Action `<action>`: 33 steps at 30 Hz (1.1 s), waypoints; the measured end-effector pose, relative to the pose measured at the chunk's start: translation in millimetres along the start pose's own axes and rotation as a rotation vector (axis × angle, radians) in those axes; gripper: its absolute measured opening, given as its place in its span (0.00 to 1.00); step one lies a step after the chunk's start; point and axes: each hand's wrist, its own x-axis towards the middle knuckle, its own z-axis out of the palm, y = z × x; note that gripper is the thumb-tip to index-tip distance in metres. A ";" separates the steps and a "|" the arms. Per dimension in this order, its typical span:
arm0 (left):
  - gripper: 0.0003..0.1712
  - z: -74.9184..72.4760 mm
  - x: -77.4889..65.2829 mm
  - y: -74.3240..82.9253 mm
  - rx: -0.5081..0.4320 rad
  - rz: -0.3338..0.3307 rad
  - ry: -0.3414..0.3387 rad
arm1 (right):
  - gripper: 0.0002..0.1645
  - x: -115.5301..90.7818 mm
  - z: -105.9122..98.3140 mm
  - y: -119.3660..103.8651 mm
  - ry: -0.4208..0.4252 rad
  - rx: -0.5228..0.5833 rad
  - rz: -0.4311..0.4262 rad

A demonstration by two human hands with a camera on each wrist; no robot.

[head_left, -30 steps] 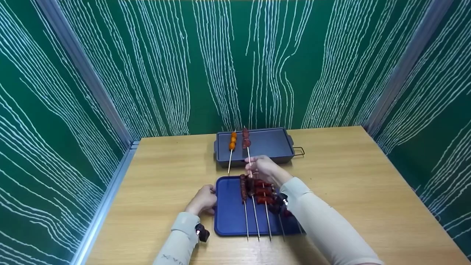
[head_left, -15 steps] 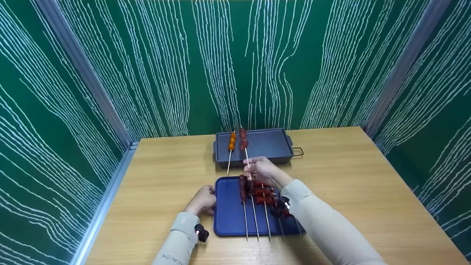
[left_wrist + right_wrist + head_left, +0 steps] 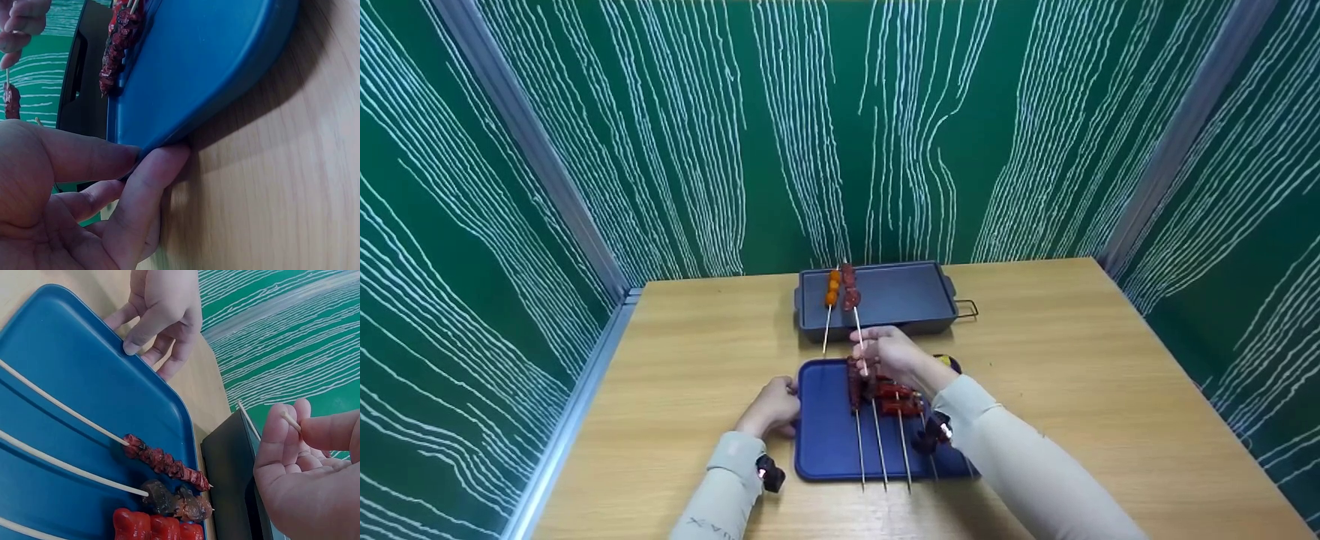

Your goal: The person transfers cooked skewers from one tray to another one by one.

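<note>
My right hand (image 3: 889,354) pinches the stick of a meat skewer (image 3: 850,289) between thumb and fingers, the stick's blunt end poking out in the right wrist view. The skewer's reddish meat end lies over the left part of the grey grill pan (image 3: 907,292), beside a skewer of orange balls (image 3: 832,289). With thumb and fingers, my left hand (image 3: 772,407) grips the left rim of the blue tray (image 3: 825,450). On the tray lie a dark red meat skewer (image 3: 166,461), a brownish skewer (image 3: 177,500) and a skewer of glossy red pieces (image 3: 149,526).
The grill pan stands behind the tray, with a wire handle (image 3: 969,308) on its right side. A yellow piece (image 3: 943,361) shows at the tray's far right corner, partly behind my right arm. Green patterned walls enclose the wooden table (image 3: 697,337).
My right hand has moved slightly left and toward me, bringing the meat skewer closer to the orange-ball skewer. The left hand has stayed at the tray's rim.
</note>
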 end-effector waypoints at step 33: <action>0.22 -0.3 2.2 -1.8 0.009 -0.011 -0.004 | 0.20 -18.4 5.6 16.1 -0.045 0.016 -0.006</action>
